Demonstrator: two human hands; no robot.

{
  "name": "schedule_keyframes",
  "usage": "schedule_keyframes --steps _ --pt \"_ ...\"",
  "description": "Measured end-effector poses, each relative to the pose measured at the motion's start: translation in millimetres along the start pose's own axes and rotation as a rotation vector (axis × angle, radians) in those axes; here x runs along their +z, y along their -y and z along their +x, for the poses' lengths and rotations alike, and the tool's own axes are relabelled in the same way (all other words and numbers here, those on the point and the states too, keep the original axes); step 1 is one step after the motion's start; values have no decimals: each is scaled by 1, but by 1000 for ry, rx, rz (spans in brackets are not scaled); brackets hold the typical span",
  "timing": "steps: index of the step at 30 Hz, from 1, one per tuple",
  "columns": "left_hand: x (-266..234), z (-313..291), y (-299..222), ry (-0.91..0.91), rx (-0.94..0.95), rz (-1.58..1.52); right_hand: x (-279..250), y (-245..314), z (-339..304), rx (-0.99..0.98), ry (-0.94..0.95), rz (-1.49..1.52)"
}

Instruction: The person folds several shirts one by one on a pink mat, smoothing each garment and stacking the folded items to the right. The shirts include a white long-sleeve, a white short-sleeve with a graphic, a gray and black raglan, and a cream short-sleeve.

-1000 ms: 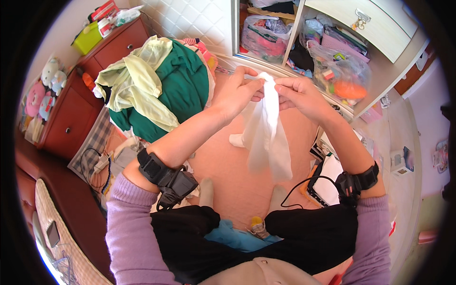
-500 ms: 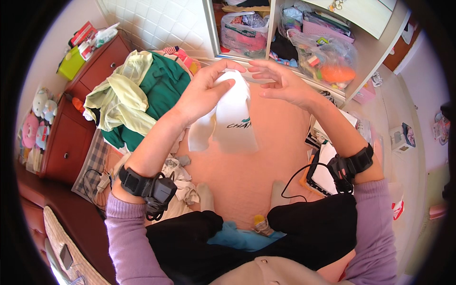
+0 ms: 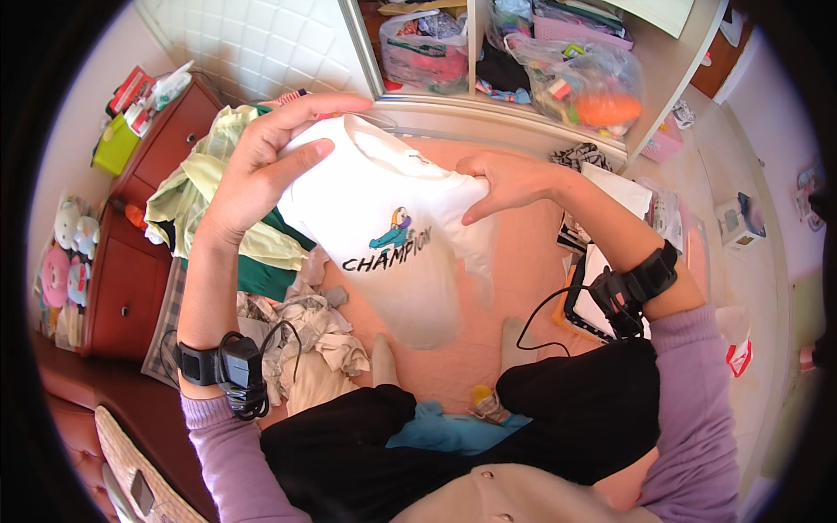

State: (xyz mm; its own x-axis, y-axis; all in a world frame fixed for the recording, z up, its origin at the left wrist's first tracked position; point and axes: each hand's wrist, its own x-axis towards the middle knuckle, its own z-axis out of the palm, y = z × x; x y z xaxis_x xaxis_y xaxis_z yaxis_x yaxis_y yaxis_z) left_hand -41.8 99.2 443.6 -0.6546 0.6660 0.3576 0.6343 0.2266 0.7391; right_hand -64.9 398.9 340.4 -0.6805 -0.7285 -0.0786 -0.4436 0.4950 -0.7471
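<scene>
A white T-shirt (image 3: 384, 288) with a cartoon figure and dark lettering on its chest hangs spread between my hands, its neckline up and its lower part above the pink bed sheet. My left hand (image 3: 253, 170) pinches one shoulder between thumb and fingers. At the other shoulder, near the sleeve, my right hand (image 3: 506, 181) grips the fabric with the thumb in front. Between my legs lie a light blue cloth (image 3: 449, 431) and a small yellow-and-brown item (image 3: 485, 403).
Yellow and green clothes (image 3: 196, 174) are heaped at the left, with crumpled pale clothes (image 3: 318, 336) nearer me. Folded clothes (image 3: 597, 301) are stacked at the right. Beyond stands an open wardrobe (image 3: 475, 52) with plastic bags; a red-brown drawer cabinet (image 3: 131, 270) is far left.
The white T-shirt has gone from hanging bunched in my left hand to being stretched wide. My left hand has moved left, and my right hand has closed on the other shoulder.
</scene>
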Motion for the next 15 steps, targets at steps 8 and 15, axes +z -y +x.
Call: schedule_keyframes --steps 8,15 --pt "-13 -16 28 -131 -177 -61 -13 -23 -10 103 -155 307" --pt "-5 -21 62 -252 -321 23 -25 -28 -8 -38 -641 143"
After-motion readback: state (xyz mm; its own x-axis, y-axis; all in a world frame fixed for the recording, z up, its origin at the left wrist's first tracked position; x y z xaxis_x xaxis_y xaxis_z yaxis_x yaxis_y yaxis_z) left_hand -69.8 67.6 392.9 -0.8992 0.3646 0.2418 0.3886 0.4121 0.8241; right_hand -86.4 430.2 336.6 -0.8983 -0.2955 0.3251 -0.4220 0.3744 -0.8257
